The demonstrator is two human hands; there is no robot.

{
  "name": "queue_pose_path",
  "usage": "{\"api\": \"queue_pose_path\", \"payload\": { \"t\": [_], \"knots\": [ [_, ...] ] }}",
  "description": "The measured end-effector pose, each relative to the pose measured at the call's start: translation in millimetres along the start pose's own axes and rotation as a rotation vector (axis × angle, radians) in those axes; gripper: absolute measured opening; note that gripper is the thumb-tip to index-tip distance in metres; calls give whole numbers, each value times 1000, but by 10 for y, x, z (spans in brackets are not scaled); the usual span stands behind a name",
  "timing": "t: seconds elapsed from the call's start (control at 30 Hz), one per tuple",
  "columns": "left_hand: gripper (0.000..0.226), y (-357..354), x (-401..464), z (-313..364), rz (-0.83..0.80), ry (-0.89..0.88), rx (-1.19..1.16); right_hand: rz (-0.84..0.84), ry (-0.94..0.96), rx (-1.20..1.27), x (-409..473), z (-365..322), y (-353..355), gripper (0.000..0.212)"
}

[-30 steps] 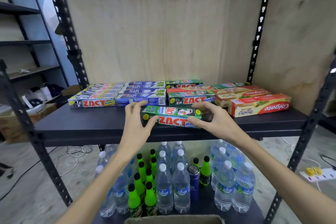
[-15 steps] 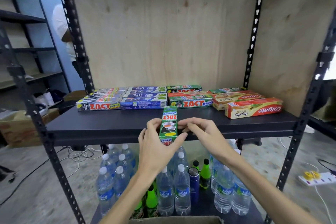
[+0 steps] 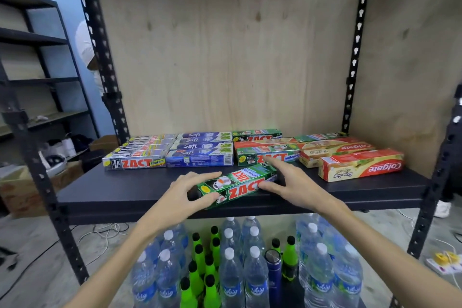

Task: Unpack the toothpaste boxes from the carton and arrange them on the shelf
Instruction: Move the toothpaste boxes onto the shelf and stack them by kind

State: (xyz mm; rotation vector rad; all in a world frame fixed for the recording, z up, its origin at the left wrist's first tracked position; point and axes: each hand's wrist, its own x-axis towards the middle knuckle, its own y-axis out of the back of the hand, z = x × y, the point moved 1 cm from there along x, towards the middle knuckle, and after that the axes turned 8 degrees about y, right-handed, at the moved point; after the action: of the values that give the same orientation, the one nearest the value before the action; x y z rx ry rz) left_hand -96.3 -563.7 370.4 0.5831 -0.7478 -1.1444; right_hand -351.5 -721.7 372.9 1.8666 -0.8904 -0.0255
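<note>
Half a second ago you held the green rectangular cardboard ZACT toothpaste box (image 3: 236, 186) end-on, its long axis pointing away from you. It has since been turned and now lies diagonally on the dark flat shelf board (image 3: 120, 191), near the front edge, left end nearest you. It sits just in front of the green ZACT Whitening box (image 3: 268, 156) that heads its row, but is not yet parallel to it. Judged from this, placement is nearly done; squaring and sliding back remain.

Your left hand (image 3: 186, 196) grips the box's left end, thumb on the front face and fingers curled over the top. Your right hand (image 3: 291, 181) rests against the right end with fingers extended and spread, index finger reaching toward the row behind. The hands are apart, one at each end. The carton is not in view.
</note>
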Motion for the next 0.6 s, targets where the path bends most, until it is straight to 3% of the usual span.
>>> {"api": "queue_pose_path", "payload": {
  "t": [0.17,0.33,0.6],
  "knots": [
    [54,31,230,-29,126,-26,-63,3,45,-67,166,79,154,80],
    [47,70,710,163,218,-68,-121,145,31,-128,414,205,501,73],
    [48,-33,1752,380,236,-48,-102,136,-38,-203,1005,662,935,71]
  ]
}}
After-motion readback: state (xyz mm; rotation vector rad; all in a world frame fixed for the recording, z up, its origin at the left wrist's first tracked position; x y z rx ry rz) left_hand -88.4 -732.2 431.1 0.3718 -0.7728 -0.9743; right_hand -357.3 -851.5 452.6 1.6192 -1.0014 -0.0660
